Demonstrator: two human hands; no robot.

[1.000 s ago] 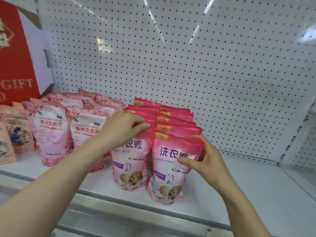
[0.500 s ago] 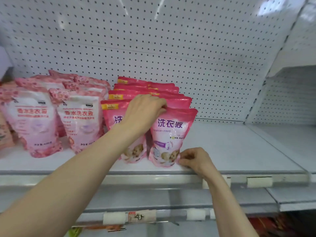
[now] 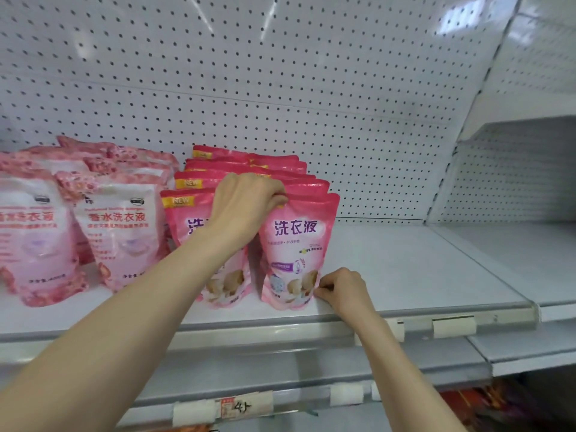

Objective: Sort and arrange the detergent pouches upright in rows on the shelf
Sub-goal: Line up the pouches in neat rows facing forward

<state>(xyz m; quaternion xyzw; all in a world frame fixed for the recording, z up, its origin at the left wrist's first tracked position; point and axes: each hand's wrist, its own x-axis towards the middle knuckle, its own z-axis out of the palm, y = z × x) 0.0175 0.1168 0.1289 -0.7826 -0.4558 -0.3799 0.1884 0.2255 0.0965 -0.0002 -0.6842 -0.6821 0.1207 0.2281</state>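
Still same hold on front pouch (image 3: pixel 296 244)

The pink detergent pouches (image 3: pixel 297 244) are glossy plastic film, the shelf (image 3: pixel 405 269) looks smooth white painted metal, and the perforated back panel (image 3: pixel 311 73) shows a light sheen.

"洗衣液" on the front pink pouch (image 3: pixel 296 244), "NEW" on its left neighbour (image 3: pixel 184 219), "香水洗衣液" on the pale pouch (image 3: pixel 118 241)
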